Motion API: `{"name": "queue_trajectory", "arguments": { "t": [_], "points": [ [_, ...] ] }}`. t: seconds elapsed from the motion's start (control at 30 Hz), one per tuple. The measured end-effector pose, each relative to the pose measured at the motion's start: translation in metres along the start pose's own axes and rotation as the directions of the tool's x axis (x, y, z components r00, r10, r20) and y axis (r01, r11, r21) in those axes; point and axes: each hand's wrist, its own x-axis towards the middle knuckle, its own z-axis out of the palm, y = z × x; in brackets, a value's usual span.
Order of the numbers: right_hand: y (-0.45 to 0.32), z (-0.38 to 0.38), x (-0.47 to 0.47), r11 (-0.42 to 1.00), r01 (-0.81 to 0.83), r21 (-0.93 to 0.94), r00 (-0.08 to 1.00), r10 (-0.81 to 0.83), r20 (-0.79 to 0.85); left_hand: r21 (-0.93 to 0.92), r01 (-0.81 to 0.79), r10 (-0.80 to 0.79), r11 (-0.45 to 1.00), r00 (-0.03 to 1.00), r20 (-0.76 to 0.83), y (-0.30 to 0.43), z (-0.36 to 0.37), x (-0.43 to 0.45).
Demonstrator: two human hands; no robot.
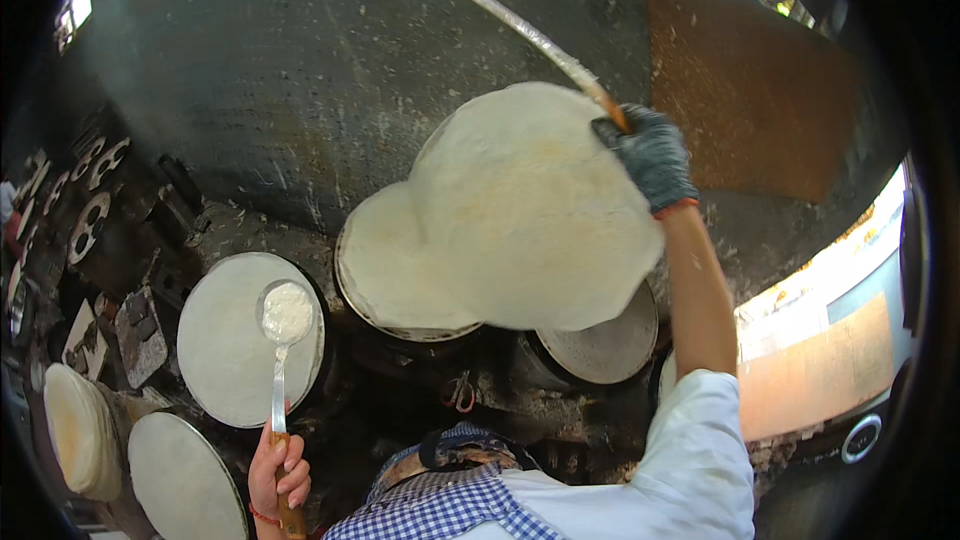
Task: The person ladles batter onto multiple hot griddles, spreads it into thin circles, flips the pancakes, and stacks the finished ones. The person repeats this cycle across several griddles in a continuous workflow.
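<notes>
My left hand (279,469), bare, grips the wooden handle of a metal ladle (279,390) whose bowl holds white batter (288,313) above a round flatbread (217,345). My right hand (649,154), in a grey glove with an orange cuff, holds the wooden grip of a long, whitish, batter-crusted blade or stick (517,22). Beside that glove a large thin flatbread (532,210) is raised, its edge at the fingers; the exact hold is hidden. It overlaps another flatbread (390,262) on a round griddle. A bare griddle (604,345) shows partly below it.
A stack of flatbreads (79,431) and another covered griddle (187,476) are at lower left. Red-handled scissors (460,394) lie between the griddles and my body. A dark, stained wall (300,90) rises beyond. Perforated metal plates (90,229) stand at far left.
</notes>
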Motion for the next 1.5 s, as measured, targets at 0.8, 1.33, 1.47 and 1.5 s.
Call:
{"name": "queue_trajectory", "arguments": {
  "t": [0.8,1.33,1.47,1.5],
  "points": [
    [0.111,0.442,0.015,0.986,-0.152,-0.071,0.565,0.146,0.812,0.004,-0.442,0.396,0.897,0.800,-0.450,-0.066,0.095,-0.004],
    [-0.028,0.222,-0.044,0.944,0.324,0.063,0.880,-0.325,0.346,-0.158,-0.524,0.457,0.837,0.828,-0.325,-0.070,0.015,-0.118],
    [-0.142,0.106,-0.119,0.722,0.686,0.090,0.726,-0.687,-0.018,-0.203,-0.512,0.441,0.835,0.842,-0.310,-0.066,-0.042,-0.182],
    [-0.170,0.081,-0.133,0.674,0.734,0.089,0.678,-0.733,-0.043,-0.222,-0.506,0.428,0.833,0.845,-0.320,-0.064,-0.054,-0.200]
  ]
}}
